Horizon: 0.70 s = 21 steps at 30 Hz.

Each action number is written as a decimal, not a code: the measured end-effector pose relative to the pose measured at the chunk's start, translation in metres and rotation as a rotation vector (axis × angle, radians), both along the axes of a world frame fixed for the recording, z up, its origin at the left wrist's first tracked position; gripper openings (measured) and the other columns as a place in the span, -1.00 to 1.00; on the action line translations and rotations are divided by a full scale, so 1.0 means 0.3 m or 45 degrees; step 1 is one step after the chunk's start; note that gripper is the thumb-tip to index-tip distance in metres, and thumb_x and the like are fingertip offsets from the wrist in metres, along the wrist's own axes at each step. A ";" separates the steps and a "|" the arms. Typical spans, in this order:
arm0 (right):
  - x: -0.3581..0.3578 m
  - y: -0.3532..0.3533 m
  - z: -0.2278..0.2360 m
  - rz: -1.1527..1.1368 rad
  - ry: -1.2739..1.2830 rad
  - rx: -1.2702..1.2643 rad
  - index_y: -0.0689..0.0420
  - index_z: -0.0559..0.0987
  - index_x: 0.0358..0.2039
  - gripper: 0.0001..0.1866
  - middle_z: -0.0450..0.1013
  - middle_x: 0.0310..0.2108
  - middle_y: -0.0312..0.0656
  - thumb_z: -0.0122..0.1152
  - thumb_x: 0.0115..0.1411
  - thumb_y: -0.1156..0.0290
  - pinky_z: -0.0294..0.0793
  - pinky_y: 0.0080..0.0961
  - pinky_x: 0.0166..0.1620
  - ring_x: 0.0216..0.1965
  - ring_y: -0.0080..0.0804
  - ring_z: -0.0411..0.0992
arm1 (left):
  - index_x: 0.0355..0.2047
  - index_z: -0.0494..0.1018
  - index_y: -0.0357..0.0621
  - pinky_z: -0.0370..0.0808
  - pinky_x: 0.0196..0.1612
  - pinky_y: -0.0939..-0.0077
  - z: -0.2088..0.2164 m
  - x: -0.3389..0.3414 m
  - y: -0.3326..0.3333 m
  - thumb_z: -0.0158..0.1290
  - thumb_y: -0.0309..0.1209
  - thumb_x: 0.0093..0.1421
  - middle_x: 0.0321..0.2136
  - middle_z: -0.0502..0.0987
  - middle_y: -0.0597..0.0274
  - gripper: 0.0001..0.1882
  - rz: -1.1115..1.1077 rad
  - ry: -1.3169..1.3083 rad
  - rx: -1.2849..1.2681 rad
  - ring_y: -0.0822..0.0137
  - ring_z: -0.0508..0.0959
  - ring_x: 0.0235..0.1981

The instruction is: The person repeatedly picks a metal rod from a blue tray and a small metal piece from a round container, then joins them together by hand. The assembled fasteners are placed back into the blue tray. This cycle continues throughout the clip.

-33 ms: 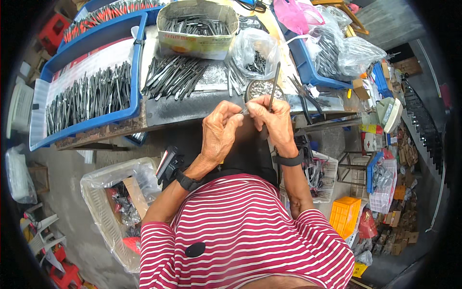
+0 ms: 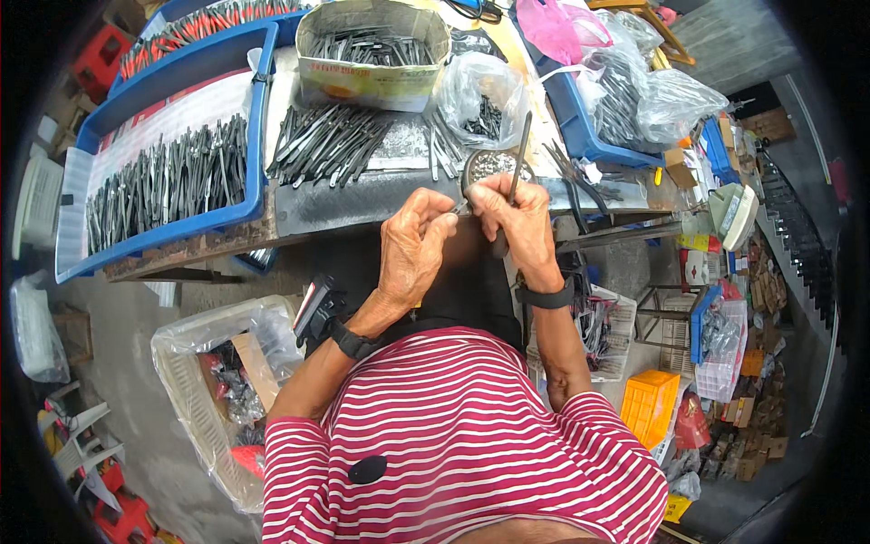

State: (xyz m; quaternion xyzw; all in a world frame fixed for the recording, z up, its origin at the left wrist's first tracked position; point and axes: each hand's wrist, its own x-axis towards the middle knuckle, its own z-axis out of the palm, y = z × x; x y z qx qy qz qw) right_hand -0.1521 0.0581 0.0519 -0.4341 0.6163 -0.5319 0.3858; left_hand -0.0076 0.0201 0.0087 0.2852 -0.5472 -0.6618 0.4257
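Observation:
Both my hands meet over my lap at the front edge of the workbench [image 2: 344,210]. My left hand [image 2: 412,240] is closed, thumb and index finger pinching a small bright piece [image 2: 461,207] too tiny to name. My right hand [image 2: 518,222] is closed round a thin dark metal rod [image 2: 522,145], which stands up past the knuckles; its lower end shows below the palm. The right fingertips are close to the small piece, but whether they touch it I cannot tell. Just beyond them sits a round dish [image 2: 473,170] of small shiny parts.
Dark metal strips [image 2: 331,150] lie heaped on the bench, before a carton [image 2: 367,86] of similar ones. A clear bag [image 2: 485,100] of black parts stands beside it. Blue trays [image 2: 258,172] flank the work area. Pliers [image 2: 580,181] lie right. A lined crate [image 2: 195,399] is on the floor.
My right hand has shifted slightly, its fingers curling more. The rod has moved a little to the right, and its lower end now shows below the palm. My left hand stays nearly still.

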 end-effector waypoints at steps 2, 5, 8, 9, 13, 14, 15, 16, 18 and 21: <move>-0.033 -0.038 -0.003 -0.090 0.324 -0.011 0.29 0.51 -0.45 -0.86 0.36 -0.65 -0.34 0.15 0.10 0.45 0.22 -0.72 -0.64 -0.69 -0.68 0.26 | -0.29 0.36 -0.24 0.27 -0.50 0.81 0.001 0.002 -0.002 -0.01 -0.55 0.15 -0.53 0.43 0.39 -0.89 0.014 -0.007 0.022 0.65 0.37 -0.52; -0.078 -0.117 -0.027 -0.181 0.913 -0.198 0.26 0.52 -0.43 -0.89 0.37 -0.62 -0.26 0.16 0.03 0.49 0.29 -0.56 -0.50 -0.59 -0.49 0.34 | -0.28 0.36 -0.23 0.28 -0.49 0.81 0.003 0.004 -0.006 -0.02 -0.55 0.15 -0.53 0.43 0.40 -0.88 0.018 -0.032 0.004 0.65 0.38 -0.50; -0.104 -0.182 -0.057 -0.176 1.424 -0.373 0.16 0.54 -0.43 -0.88 0.36 -0.52 -0.11 0.14 -0.06 0.57 0.32 -0.38 -0.42 -0.49 -0.21 0.36 | -0.28 0.36 -0.23 0.30 -0.49 0.80 0.006 0.013 -0.007 -0.03 -0.55 0.15 -0.53 0.42 0.40 -0.89 0.035 -0.067 -0.019 0.64 0.39 -0.50; -0.108 -0.196 -0.066 -0.147 1.464 -0.347 0.15 0.55 -0.43 -0.86 0.36 -0.50 -0.10 0.14 -0.07 0.58 0.32 -0.35 -0.41 -0.47 -0.18 0.36 | -0.29 0.36 -0.24 0.30 -0.48 0.80 0.006 0.014 -0.006 -0.03 -0.55 0.15 -0.53 0.42 0.40 -0.89 0.047 -0.063 -0.020 0.64 0.39 -0.50; -0.109 -0.223 -0.084 -0.089 1.560 -0.206 0.11 0.56 -0.39 -0.80 0.32 -0.44 -0.07 0.14 -0.10 0.57 0.34 -0.27 -0.38 -0.43 -0.10 0.38 | -0.30 0.35 -0.24 0.33 -0.47 0.79 0.006 0.021 -0.009 -0.02 -0.55 0.15 -0.53 0.42 0.40 -0.89 0.074 -0.041 -0.034 0.64 0.40 -0.50; -0.108 -0.227 -0.085 -0.092 1.580 -0.198 0.11 0.56 -0.39 -0.80 0.32 -0.44 -0.07 0.15 -0.10 0.57 0.34 -0.26 -0.38 -0.43 -0.09 0.38 | -0.30 0.35 -0.25 0.34 -0.46 0.79 0.006 0.022 -0.010 -0.02 -0.55 0.14 -0.53 0.43 0.40 -0.89 0.073 -0.059 -0.029 0.63 0.40 -0.50; -0.106 -0.229 -0.085 -0.095 1.599 -0.206 0.11 0.56 -0.39 -0.80 0.32 -0.43 -0.07 0.15 -0.10 0.56 0.34 -0.25 -0.37 -0.42 -0.09 0.38 | -0.30 0.35 -0.25 0.35 -0.46 0.78 0.005 0.024 -0.012 -0.02 -0.55 0.14 -0.53 0.43 0.39 -0.89 0.072 -0.067 -0.027 0.63 0.40 -0.50; -0.107 -0.230 -0.084 -0.042 1.600 -0.147 0.17 0.51 -0.42 -0.84 0.28 -0.41 0.01 0.14 -0.09 0.57 0.39 -0.22 -0.35 -0.38 -0.03 0.38 | -0.30 0.35 -0.25 0.35 -0.46 0.78 0.005 0.025 -0.012 -0.01 -0.55 0.14 -0.53 0.43 0.39 -0.89 0.076 -0.068 -0.036 0.63 0.40 -0.50; -0.104 -0.234 -0.083 -0.009 1.702 -0.175 0.19 0.48 -0.45 -0.88 0.27 -0.41 -0.01 0.11 -0.08 0.57 0.38 -0.21 -0.35 -0.36 -0.05 0.36 | -0.30 0.35 -0.25 0.36 -0.46 0.78 0.004 0.026 -0.012 -0.01 -0.55 0.14 -0.52 0.44 0.38 -0.89 0.070 -0.080 -0.022 0.62 0.41 -0.50; -0.101 -0.238 -0.083 0.037 1.808 -0.210 0.20 0.42 -0.50 -0.93 0.26 -0.42 -0.03 0.07 -0.07 0.57 0.38 -0.19 -0.36 -0.34 -0.06 0.34 | -0.29 0.35 -0.25 0.37 -0.47 0.77 0.003 0.030 -0.012 0.00 -0.56 0.13 -0.51 0.45 0.37 -0.88 0.072 -0.083 -0.016 0.62 0.42 -0.50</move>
